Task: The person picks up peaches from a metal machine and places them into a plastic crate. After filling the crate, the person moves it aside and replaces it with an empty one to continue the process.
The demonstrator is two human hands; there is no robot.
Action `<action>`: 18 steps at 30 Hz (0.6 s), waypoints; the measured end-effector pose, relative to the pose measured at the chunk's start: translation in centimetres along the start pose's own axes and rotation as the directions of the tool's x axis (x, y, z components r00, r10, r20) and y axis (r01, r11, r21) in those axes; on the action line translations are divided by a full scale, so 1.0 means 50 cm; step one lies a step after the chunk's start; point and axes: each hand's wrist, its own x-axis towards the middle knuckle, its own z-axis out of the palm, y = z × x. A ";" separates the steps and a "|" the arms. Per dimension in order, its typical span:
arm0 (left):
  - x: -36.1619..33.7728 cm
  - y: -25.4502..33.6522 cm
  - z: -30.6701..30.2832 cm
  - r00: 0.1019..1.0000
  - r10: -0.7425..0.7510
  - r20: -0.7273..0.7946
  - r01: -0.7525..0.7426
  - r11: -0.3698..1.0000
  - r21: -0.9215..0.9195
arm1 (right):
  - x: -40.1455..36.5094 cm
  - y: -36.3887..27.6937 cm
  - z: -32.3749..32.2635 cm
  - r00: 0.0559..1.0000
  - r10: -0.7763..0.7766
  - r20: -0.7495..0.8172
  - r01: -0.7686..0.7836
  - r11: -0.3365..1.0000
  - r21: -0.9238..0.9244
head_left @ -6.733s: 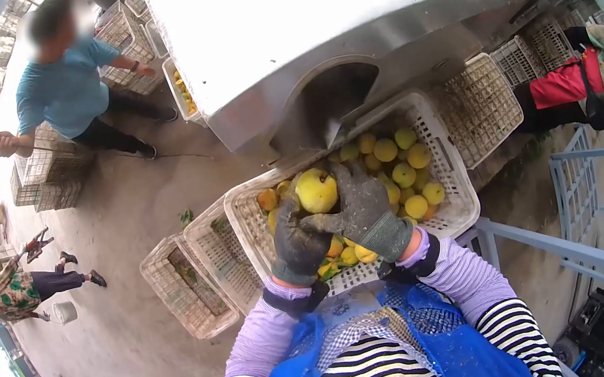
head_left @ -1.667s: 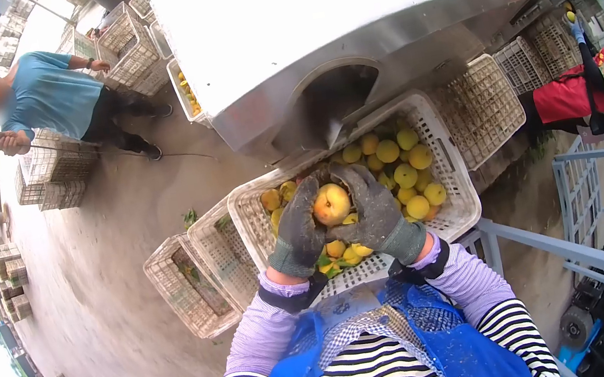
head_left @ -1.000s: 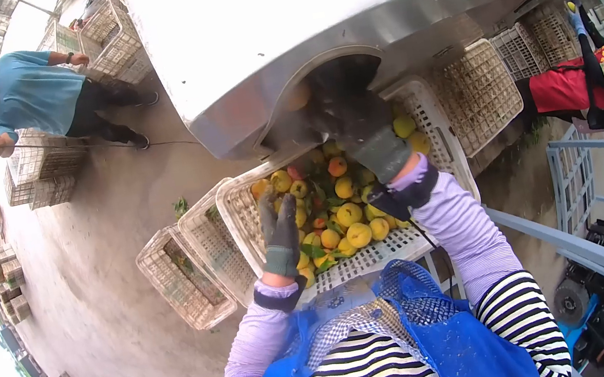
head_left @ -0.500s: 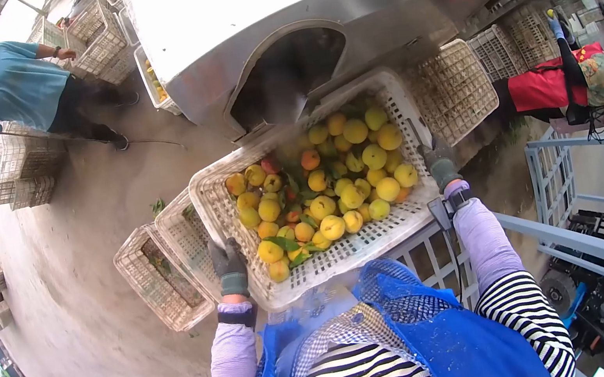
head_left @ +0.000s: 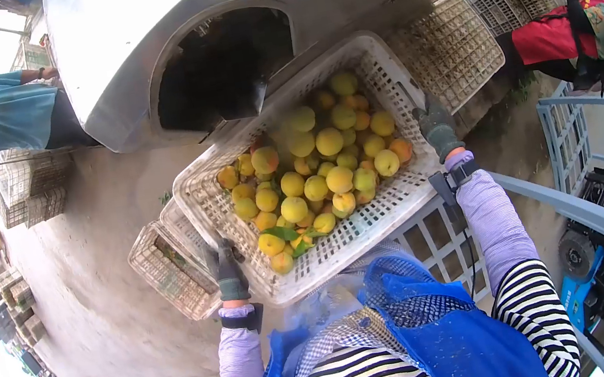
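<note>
A white slotted plastic crate [head_left: 392,210] is in front of my body, below the mouth of a metal machine. Yellow peaches [head_left: 338,179], some blushed red, lie heaped in it with a few green leaves [head_left: 281,233]. My left hand [head_left: 230,272], in a dark glove, is closed on the crate's left end. At the opposite end, my gloved right hand [head_left: 438,129] grips the rim. The undersides of both hands' grips are hidden by the crate.
The machine's dark opening [head_left: 223,67] faces the crate. Other crates [head_left: 173,272] stand low at left, and a dirty crate [head_left: 450,50] is at right. A person in blue [head_left: 18,115] holds a rod; another wears red [head_left: 554,36]. A blue-grey rail [head_left: 581,203] runs at right.
The peaches have shifted and bunched differently inside the crate. In view, the machine's opening has moved left and the person in blue sits further left. Both hands keep their hold on the crate.
</note>
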 end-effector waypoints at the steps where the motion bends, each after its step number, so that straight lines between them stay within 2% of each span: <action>1: 0.009 -0.015 -0.001 0.999 0.051 -0.003 -0.051 0.998 0.038 | -0.005 0.004 -0.003 1.000 -0.001 0.024 0.001 1.000 -0.015; 3: 0.013 -0.010 0.009 1.000 0.013 -0.022 -0.011 0.996 0.085 | 0.010 -0.002 -0.016 0.999 -0.005 0.048 0.006 1.000 -0.023; 4: 0.021 -0.014 0.004 0.999 -0.022 -0.037 0.026 0.994 0.103 | 0.008 -0.013 -0.016 0.998 -0.065 -0.004 0.064 0.991 -0.118; 5: 0.026 -0.011 0.004 0.966 0.242 -0.090 -0.172 0.864 0.473 | -0.002 -0.025 -0.017 0.991 -0.121 -0.050 0.108 0.970 -0.216; 6: 0.031 -0.008 0.008 0.872 0.488 -0.037 -0.284 0.566 0.774 | -0.013 -0.037 -0.018 0.980 -0.175 -0.092 0.138 0.938 -0.317; 7: 0.039 -0.006 0.020 0.736 0.668 0.108 -0.289 0.166 0.943 | -0.045 -0.139 -0.076 0.997 -0.072 0.031 0.078 0.910 -0.408; 8: 0.044 0.015 0.051 0.699 0.702 0.140 -0.395 0.216 0.893 | -0.067 -0.165 -0.068 0.946 -0.313 -0.078 0.255 0.872 -0.417; 9: 0.043 0.052 0.095 0.664 0.730 0.161 -0.489 0.262 0.832 | -0.082 -0.180 -0.058 0.828 -0.536 -0.167 0.420 0.789 -0.449; 10: 0.047 0.073 0.129 0.634 0.753 0.176 -0.570 0.302 0.764 | -0.082 -0.177 -0.001 0.822 -0.564 -0.084 0.510 0.794 -0.331; 11: 0.080 0.061 0.154 0.812 0.525 0.255 -0.527 0.471 0.707 | -0.077 -0.179 0.053 0.804 -0.594 -0.010 0.581 0.789 -0.199; 12: 0.132 0.048 0.187 0.898 0.270 0.348 -0.438 0.616 0.654 | -0.083 -0.227 0.064 0.861 -0.478 0.175 0.503 0.850 -0.156; 13: 0.165 0.042 0.241 0.949 0.178 0.262 -0.316 0.500 0.806 | -0.093 -0.271 0.075 0.867 -0.346 0.358 0.414 0.901 -0.133; 14: 0.188 0.026 0.283 0.983 0.095 0.154 -0.178 0.355 0.918 | -0.091 -0.286 0.097 0.862 -0.316 0.395 0.383 0.918 -0.101; 16: 0.259 -0.059 0.309 0.995 0.016 -0.094 0.082 0.347 0.934 | -0.073 -0.282 0.191 0.848 -0.252 0.467 0.307 0.951 -0.045; 17: 0.288 -0.080 0.325 0.977 -0.022 -0.214 0.208 0.339 0.917 | -0.072 -0.278 0.233 0.862 -0.209 0.461 0.273 0.959 -0.076; 18: 0.297 -0.062 0.337 0.986 -0.037 -0.162 0.163 0.380 0.910 | -0.076 -0.289 0.256 0.884 -0.171 0.435 0.245 0.962 -0.119</action>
